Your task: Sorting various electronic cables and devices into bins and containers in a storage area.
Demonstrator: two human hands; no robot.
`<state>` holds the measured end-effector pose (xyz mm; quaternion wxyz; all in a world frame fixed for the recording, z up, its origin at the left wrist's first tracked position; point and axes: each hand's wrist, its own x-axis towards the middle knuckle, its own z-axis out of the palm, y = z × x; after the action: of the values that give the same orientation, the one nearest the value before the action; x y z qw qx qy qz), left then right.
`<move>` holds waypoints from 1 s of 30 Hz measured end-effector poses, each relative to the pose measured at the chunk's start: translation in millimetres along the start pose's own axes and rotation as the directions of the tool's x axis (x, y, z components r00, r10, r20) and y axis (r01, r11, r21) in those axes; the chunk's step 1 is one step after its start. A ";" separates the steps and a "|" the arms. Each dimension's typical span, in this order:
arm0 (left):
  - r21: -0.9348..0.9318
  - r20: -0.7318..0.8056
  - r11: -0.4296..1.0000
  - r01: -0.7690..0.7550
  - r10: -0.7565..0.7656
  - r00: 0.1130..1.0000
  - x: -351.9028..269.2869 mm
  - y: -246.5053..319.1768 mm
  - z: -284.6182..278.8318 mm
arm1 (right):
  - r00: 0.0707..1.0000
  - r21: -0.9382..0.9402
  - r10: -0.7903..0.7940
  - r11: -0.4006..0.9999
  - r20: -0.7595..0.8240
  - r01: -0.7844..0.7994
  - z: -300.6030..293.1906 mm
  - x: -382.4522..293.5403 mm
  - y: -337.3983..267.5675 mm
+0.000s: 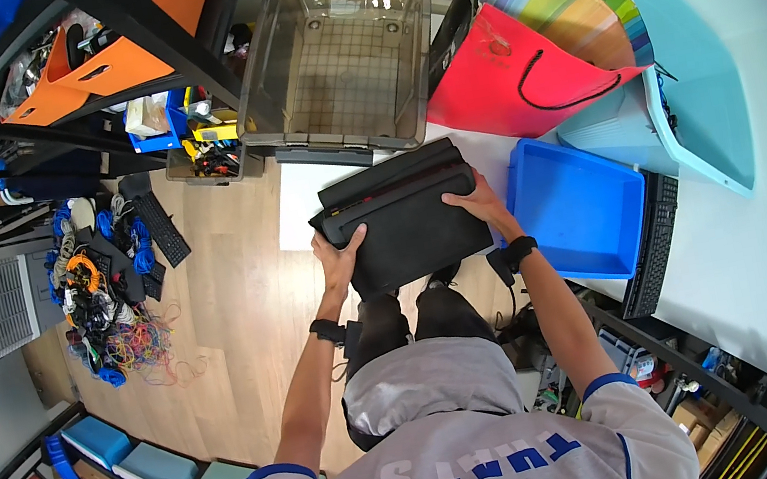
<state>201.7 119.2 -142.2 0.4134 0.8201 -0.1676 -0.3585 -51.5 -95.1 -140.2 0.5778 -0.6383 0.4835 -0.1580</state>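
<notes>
Both hands grip a black, soft-looking case (413, 234) in front of my body, above the edge of the white table. Its upper part shows a second black layer or flap (387, 172), with a narrow gap where bits of red and yellow show; what lies inside cannot be made out. On the left side, my left hand (340, 260) clasps the lower corner, thumb on the front face. At the opposite side my right hand (480, 202) holds the edge, its thumb also on the front. The fingers behind the case are hidden.
Beyond the case stands a smoky transparent bin (356, 76). A red paper bag (501, 75), blue tray (576, 207), black keyboard (651, 244) and light-blue tub (700, 87) sit to the right. Tangled cables (106, 286) lie on the floor left, near shelving (159, 33).
</notes>
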 end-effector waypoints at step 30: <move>0.270 0.135 0.926 -0.264 0.235 0.963 96.7 -23.1 -56.3 | 0.885 0.045 0.314 0.947 -0.344 -0.319 49.2 -46.4 3.0</move>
<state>308.4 109.3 -181.6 0.3240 0.8242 -0.3411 -0.3154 -37.8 -28.8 -140.1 0.4976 -0.5166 0.6762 -0.1684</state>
